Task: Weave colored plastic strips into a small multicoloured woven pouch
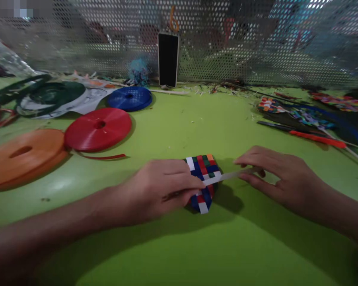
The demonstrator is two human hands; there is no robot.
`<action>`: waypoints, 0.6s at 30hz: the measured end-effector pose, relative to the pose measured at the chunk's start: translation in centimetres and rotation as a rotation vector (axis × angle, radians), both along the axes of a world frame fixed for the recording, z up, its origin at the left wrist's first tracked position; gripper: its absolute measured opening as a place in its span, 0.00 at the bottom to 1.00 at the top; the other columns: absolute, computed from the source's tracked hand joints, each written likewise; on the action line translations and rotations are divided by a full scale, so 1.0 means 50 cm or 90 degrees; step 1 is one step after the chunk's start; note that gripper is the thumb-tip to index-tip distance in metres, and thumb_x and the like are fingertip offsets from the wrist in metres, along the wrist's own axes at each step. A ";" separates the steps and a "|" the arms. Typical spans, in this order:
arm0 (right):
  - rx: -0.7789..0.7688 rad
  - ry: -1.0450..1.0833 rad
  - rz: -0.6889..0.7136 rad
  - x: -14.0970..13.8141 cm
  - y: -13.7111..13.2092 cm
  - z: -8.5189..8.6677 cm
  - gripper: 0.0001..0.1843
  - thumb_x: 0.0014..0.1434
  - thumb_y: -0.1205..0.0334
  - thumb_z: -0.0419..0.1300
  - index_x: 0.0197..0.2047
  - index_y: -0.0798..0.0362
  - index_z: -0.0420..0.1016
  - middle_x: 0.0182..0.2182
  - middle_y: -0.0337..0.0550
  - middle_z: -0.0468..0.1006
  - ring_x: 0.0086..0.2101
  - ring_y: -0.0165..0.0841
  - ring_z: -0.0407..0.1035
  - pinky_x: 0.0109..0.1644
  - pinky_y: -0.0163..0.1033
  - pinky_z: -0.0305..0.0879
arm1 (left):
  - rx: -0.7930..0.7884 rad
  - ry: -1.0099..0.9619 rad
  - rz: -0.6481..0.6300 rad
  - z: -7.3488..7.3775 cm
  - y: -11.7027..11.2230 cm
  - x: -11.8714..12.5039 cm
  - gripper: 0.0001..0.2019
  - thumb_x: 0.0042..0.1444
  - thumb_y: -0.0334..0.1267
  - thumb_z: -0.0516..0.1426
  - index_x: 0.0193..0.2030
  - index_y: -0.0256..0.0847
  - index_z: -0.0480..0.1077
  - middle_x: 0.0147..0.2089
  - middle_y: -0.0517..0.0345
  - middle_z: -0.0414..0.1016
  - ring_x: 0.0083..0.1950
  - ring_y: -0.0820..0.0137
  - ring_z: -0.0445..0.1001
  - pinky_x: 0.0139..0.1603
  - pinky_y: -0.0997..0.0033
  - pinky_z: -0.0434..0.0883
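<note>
A small woven piece (203, 174) of blue, red, white, green and orange strips lies on the green table (179, 246). My left hand (159, 188) is closed over its left side, fingers pressed on it. My right hand (282, 176) pinches the far end of a white strip (229, 176) that runs from the woven piece to the right.
Flat reels of strip lie at the left: orange (24, 157), red (98, 129), blue (129, 98), dark green (55, 93). A black phone (168, 59) leans upright on the perforated metal screen (256, 43). Red-handled tool (316, 139) and coloured strips (304, 115) lie at the right.
</note>
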State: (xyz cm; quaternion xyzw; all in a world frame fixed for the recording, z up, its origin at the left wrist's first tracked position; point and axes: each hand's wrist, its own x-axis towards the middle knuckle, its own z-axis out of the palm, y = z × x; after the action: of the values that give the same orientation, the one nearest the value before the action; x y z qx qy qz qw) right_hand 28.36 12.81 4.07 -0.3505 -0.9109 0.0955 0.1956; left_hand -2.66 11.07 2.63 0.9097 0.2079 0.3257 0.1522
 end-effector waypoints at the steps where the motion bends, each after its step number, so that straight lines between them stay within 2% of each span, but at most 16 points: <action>1: 0.029 0.000 0.009 -0.003 -0.006 -0.001 0.16 0.67 0.56 0.59 0.57 0.43 0.75 0.44 0.46 0.81 0.38 0.39 0.76 0.41 0.43 0.71 | -0.022 -0.017 0.004 0.004 -0.002 0.001 0.08 0.66 0.30 0.57 0.49 0.41 0.75 0.40 0.56 0.83 0.38 0.73 0.80 0.38 0.75 0.76; 4: 0.052 -0.002 0.057 -0.011 -0.024 -0.005 0.30 0.68 0.63 0.57 0.70 0.33 0.60 0.51 0.44 0.79 0.44 0.41 0.76 0.43 0.44 0.71 | -0.078 -0.056 0.015 0.009 -0.006 0.007 0.08 0.65 0.30 0.60 0.48 0.42 0.76 0.40 0.58 0.84 0.37 0.74 0.81 0.39 0.77 0.76; 7: 0.042 -0.003 0.104 -0.013 -0.035 -0.014 0.34 0.70 0.65 0.52 0.74 0.28 0.53 0.48 0.43 0.79 0.41 0.39 0.75 0.38 0.42 0.70 | -0.116 -0.065 0.015 0.011 -0.001 0.006 0.09 0.64 0.32 0.62 0.50 0.43 0.76 0.40 0.59 0.84 0.36 0.74 0.80 0.37 0.77 0.75; 9: 0.057 0.005 0.104 -0.010 -0.035 -0.021 0.31 0.71 0.62 0.50 0.72 0.28 0.57 0.42 0.44 0.79 0.36 0.39 0.74 0.34 0.41 0.68 | -0.143 -0.032 0.001 0.012 0.008 0.001 0.13 0.63 0.35 0.63 0.54 0.43 0.75 0.42 0.58 0.83 0.39 0.72 0.80 0.40 0.74 0.75; 13: 0.087 0.003 0.073 -0.006 -0.022 -0.027 0.22 0.69 0.61 0.57 0.64 0.36 0.72 0.36 0.43 0.77 0.32 0.35 0.72 0.33 0.39 0.65 | -0.126 0.096 -0.072 0.010 0.029 -0.009 0.14 0.64 0.36 0.62 0.56 0.40 0.74 0.51 0.50 0.79 0.53 0.63 0.75 0.55 0.61 0.73; 15: 0.112 0.005 0.065 -0.007 -0.014 -0.026 0.17 0.68 0.62 0.59 0.58 0.41 0.78 0.35 0.43 0.76 0.30 0.33 0.70 0.32 0.37 0.64 | -0.107 0.128 -0.098 0.006 0.036 -0.012 0.13 0.65 0.38 0.61 0.54 0.40 0.75 0.54 0.47 0.77 0.55 0.60 0.72 0.57 0.57 0.72; 18: 0.151 0.012 0.058 -0.010 -0.007 -0.026 0.12 0.69 0.64 0.59 0.53 0.50 0.80 0.34 0.43 0.76 0.29 0.30 0.69 0.31 0.36 0.62 | -0.109 0.139 -0.105 -0.001 0.039 -0.012 0.12 0.65 0.41 0.61 0.54 0.43 0.77 0.57 0.47 0.74 0.56 0.60 0.71 0.57 0.56 0.71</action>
State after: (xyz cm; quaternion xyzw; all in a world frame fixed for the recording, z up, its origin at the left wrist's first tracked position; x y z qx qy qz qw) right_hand 27.85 12.47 2.78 -0.2819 -0.9291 -0.0013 0.2395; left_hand -3.28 13.04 2.59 0.9373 0.1748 0.1925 0.2320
